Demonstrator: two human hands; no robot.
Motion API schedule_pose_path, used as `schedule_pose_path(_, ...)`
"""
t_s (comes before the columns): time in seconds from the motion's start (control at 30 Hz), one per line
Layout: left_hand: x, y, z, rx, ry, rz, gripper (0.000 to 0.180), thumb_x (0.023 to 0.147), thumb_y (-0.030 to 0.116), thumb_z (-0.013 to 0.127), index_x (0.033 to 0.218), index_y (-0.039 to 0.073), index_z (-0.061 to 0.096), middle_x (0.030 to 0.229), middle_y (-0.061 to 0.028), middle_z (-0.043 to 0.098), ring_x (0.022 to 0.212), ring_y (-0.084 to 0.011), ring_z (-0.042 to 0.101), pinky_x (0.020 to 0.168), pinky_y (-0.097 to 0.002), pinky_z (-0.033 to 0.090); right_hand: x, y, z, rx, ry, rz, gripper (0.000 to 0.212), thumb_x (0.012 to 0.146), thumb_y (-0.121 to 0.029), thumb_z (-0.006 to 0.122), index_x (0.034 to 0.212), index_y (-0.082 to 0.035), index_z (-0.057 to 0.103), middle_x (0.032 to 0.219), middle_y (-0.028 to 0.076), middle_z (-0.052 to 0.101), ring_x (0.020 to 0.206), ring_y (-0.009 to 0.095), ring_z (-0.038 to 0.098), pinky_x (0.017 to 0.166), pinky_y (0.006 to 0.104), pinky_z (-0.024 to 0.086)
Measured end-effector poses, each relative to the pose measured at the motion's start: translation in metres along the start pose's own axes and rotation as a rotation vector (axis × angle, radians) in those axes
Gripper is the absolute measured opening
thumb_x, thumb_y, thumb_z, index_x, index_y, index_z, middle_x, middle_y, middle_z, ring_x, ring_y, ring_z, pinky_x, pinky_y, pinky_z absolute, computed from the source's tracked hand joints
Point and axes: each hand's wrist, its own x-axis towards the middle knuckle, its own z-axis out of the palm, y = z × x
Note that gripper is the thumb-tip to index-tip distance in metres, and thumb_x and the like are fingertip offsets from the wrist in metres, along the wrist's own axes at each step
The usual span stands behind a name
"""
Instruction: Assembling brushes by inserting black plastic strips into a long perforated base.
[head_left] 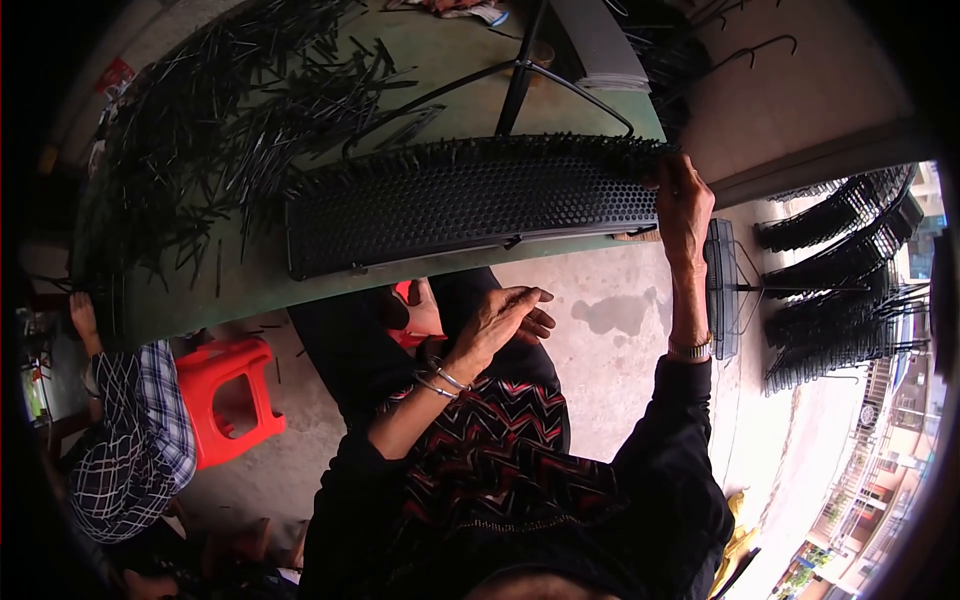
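Note:
A long black perforated panel [470, 205] lies along the near edge of the green table, a row of short dark strips [500, 150] bristling from its far edge. At its right end is my right hand [685, 210], fingers closed at the corner; what they pinch is hidden. My left hand [500, 322] hovers above my lap, short of the table edge, its fingers loosely apart and nothing seen in them. Loose thin black strips [270, 130] lie heaped on the table to the left.
Behind the panel stands a black metal wire frame [522, 66], near a grey stack of sheets [598, 50]. A red plastic stool [230, 400] and a co-worker's checked sleeve [125, 440] are at left. Several black racks [840, 280] stand at right beside a wall [800, 100].

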Motion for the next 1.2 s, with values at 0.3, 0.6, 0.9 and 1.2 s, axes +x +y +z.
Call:
schedule_pose_path(0.3,-0.004,0.001,-0.002,-0.006,0.017,0.014,0.038,0.099,0.031,0.05,0.112,-0.002,0.061,0.088,-0.0135,0.068,0.075,-0.0178,0.068,0.065,-0.0255,0.056,0.016,-0.003,-0.007,-0.004,-0.151,-0.096,0.007,0.091,-0.003,0.054,0.092,0.001,0.059,0.08,0.011,0.064,0.066,0.017,0.064,0.062,0.0276,0.048)
schedule_pose_path(0.6,-0.007,-0.002,-0.005,0.034,0.03,0.021,0.037,0.099,0.03,0.049,0.114,-0.003,0.06,0.089,-0.0132,0.068,0.075,-0.0174,0.068,0.066,-0.0252,0.056,0.021,-0.003,-0.009,0.149,-0.21,-0.031,0.009,0.091,-0.001,0.055,0.096,0.001,0.062,0.077,0.008,0.063,0.065,0.013,0.061,0.063,0.0256,0.047)
schedule_pose_path(0.9,-0.01,-0.001,-0.004,0.048,0.041,0.01,0.037,0.099,0.03,0.05,0.114,-0.002,0.06,0.09,-0.013,0.067,0.077,-0.0172,0.067,0.066,-0.0253,0.056,0.019,-0.002,-0.005,0.15,-0.193,-0.083,0.009,0.092,-0.002,0.055,0.095,0.001,0.063,0.075,0.008,0.063,0.071,0.013,0.062,0.069,0.0256,0.048)
schedule_pose_path(1.2,-0.028,0.002,-0.01,0.036,0.128,0.054,0.034,0.098,0.028,0.05,0.111,-0.001,0.062,0.09,-0.0124,0.068,0.077,-0.0178,0.067,0.066,-0.0261,0.056,0.007,0.003,0.007,0.012,-0.203,-0.128,0.011,0.089,-0.004,0.057,0.097,-0.005,0.063,0.084,0.012,0.062,0.076,0.025,0.063,0.069,0.0339,0.049)
